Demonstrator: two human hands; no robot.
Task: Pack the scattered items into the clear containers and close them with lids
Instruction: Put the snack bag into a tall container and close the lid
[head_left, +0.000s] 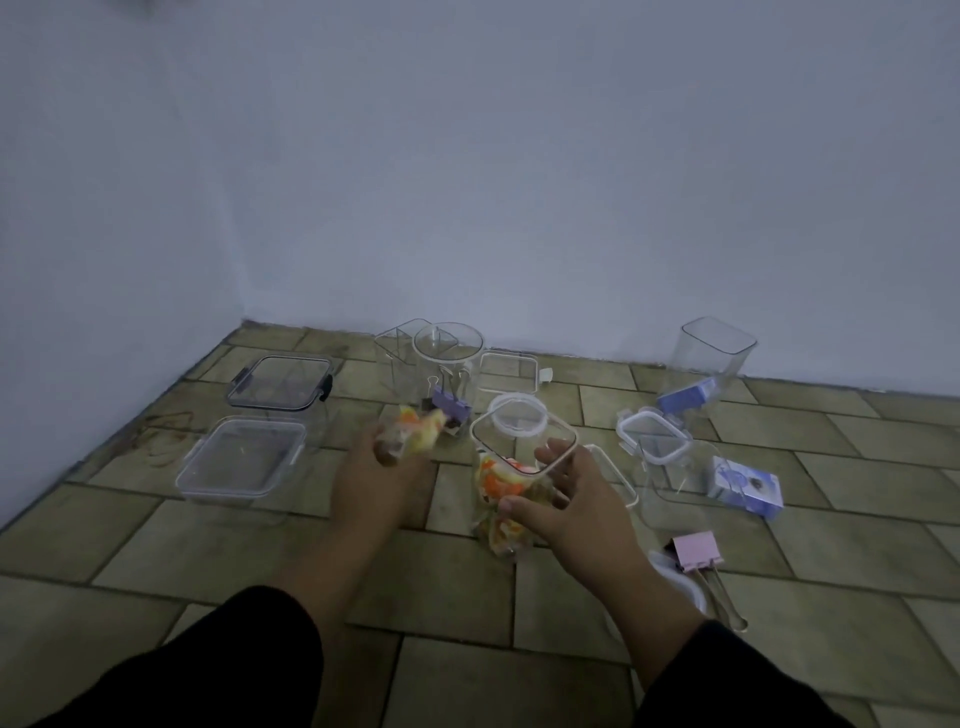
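The right hand (571, 504) grasps the clear square plastic container (519, 452), thumb and fingers curled round its wall. Inside it lie orange-and-yellow wrapped pieces (501, 483). Just left of that container, the left hand (379, 478) clutches a blurred bunch of yellow-orange wrappers (418, 434). A pink metal binder clip (696, 553) lies right of the container, nearer the person.

A single wide-angle camera sits on the person's head and faces forward and down at a tiled floor (467, 597), with the wall (519, 182) (it fills the upper half) meeting a second wall in a corner on the left. It is near: both forearms (322, 582) enter from the bottom edge, and the left hand (379, 478) and right hand (576, 499) sit just below mid-frame, close under the lens.
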